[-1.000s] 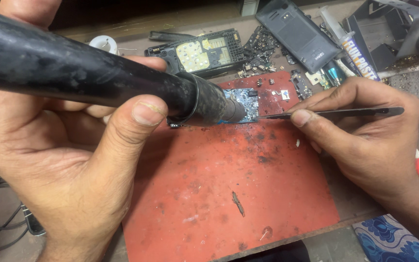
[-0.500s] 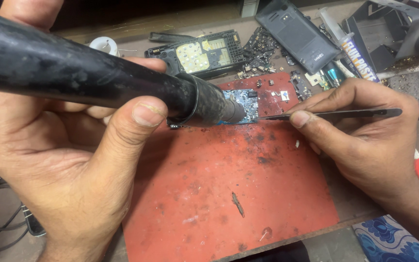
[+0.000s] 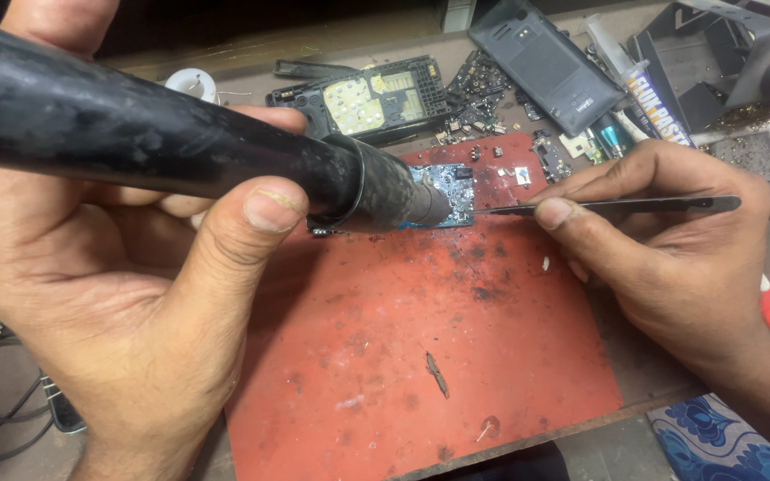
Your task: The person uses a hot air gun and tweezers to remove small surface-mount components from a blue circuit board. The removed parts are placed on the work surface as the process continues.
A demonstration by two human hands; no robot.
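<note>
Gripping a thick black hot-air handle (image 3: 135, 134), the left hand (image 3: 118, 303) fills the near left of the scene, fingers wrapped under the barrel and thumb pressed against its side. The handle's long axis runs from far left down toward the centre, its metal nozzle (image 3: 425, 203) ending just over a small blue circuit board (image 3: 447, 183). That board lies at the far edge of a scorched red work mat (image 3: 421, 356), to the right of the left hand's thumb and to the left of the right hand's fingertips. The right hand (image 3: 670, 258), at near right, pinches dark tweezers (image 3: 617, 206) between thumb and forefinger; the tool lies almost level, left to right, its tip touching or just beside the board's right edge. Both hands sit about equally near the board. Open mat stretches toward the near edge, marked only by burns and a small dark sliver (image 3: 437, 374). Beyond the board, the far bench is crowded: a phone frame with a yellow keypad sheet (image 3: 367, 98), a grey back cover (image 3: 545, 62) and a syringe of paste (image 3: 639, 80).
</note>
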